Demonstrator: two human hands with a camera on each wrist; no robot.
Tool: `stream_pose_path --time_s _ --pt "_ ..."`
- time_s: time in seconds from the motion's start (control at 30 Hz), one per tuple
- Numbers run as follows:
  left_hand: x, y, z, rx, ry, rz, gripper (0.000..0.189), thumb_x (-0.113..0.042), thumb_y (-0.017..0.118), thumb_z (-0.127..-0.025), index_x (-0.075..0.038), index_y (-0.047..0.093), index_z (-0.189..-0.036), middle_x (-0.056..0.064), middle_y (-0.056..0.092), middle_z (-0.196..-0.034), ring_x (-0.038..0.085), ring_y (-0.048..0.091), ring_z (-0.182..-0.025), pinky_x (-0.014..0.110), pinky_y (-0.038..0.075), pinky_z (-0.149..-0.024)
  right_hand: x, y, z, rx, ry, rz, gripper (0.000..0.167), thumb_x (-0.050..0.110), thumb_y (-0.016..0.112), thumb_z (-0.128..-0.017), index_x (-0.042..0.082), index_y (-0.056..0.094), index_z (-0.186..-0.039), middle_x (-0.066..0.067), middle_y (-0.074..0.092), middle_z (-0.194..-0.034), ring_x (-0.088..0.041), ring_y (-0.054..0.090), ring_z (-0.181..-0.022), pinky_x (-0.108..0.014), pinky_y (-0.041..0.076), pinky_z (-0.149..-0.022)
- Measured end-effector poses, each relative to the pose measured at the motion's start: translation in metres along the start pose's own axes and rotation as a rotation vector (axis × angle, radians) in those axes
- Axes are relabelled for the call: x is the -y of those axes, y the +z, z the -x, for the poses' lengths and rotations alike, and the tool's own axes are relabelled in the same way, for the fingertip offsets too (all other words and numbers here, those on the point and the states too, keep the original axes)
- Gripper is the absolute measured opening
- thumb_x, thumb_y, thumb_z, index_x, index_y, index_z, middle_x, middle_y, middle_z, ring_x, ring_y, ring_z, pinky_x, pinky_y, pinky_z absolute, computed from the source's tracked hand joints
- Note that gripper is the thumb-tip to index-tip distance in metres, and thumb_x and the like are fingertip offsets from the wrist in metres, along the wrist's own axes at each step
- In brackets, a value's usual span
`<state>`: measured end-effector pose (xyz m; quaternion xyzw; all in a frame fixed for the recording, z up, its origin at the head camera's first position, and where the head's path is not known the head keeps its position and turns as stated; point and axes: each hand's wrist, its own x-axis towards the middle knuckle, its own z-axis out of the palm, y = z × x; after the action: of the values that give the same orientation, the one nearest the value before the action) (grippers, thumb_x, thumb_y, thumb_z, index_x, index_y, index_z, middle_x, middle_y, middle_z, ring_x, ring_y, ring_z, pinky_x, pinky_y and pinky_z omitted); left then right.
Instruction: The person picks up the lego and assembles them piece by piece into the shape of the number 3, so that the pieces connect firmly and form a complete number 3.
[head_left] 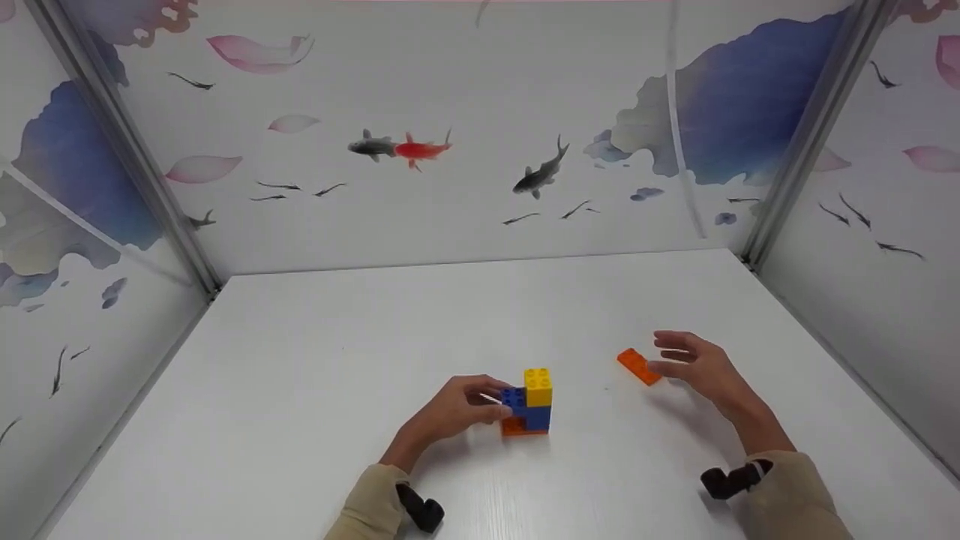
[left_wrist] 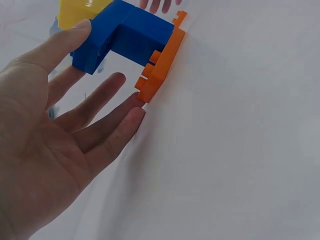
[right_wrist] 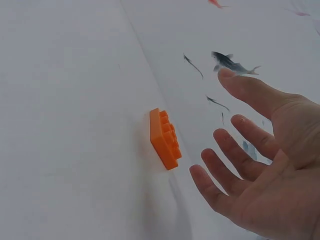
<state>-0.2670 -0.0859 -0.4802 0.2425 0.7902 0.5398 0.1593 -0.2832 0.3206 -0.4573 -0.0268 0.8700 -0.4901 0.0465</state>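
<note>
Slightly right of the table's middle stands a small stack of toy building bricks: an orange base plate (head_left: 514, 427), blue bricks (head_left: 538, 418) over it and a yellow brick (head_left: 538, 387) on top. My left hand (head_left: 459, 409) pinches the upper blue brick (left_wrist: 95, 42) between thumb and forefinger at the stack's left side; its other fingers spread loosely by the orange plate's edge. Farther right, a loose orange brick (head_left: 637, 366) lies studs up on the table. Beside it hovers my right hand (head_left: 697, 367), fingers apart and holding nothing; a gap separates them in the right wrist view.
The white table (head_left: 300, 360) is enclosed by a back wall (head_left: 450, 217) and two side walls printed with fish and petals. Metal posts (head_left: 795, 142) stand at the back corners. Black wrist devices (head_left: 724, 482) stick out from both sleeves.
</note>
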Motion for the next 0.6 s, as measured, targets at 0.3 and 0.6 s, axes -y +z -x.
stream_pose_path --time_s 0.3,0.6 --pt "0.001 0.001 0.002 0.003 0.002 0.008 0.035 -0.028 0.070 -0.094 -0.015 0.069 -0.126 0.011 0.070 -0.121 0.022 0.070 -0.104 0.031 0.060 -0.087 -0.013 0.002 -0.002 0.044 0.064 -0.022 0.080 0.042 0.073 -0.090 0.008 0.037 -0.153 -0.021 0.042 -0.155 -0.037 0.051 -0.134 -0.038 0.053 -0.104" --pt "0.002 0.001 0.001 -0.001 -0.014 0.006 0.036 -0.031 0.070 -0.094 -0.016 0.068 -0.127 0.009 0.070 -0.121 0.020 0.069 -0.104 0.032 0.060 -0.089 -0.012 0.009 -0.004 0.058 0.100 0.048 0.076 0.035 0.076 -0.088 0.006 0.042 -0.150 -0.023 0.047 -0.150 -0.040 0.048 -0.135 -0.055 0.041 -0.113"
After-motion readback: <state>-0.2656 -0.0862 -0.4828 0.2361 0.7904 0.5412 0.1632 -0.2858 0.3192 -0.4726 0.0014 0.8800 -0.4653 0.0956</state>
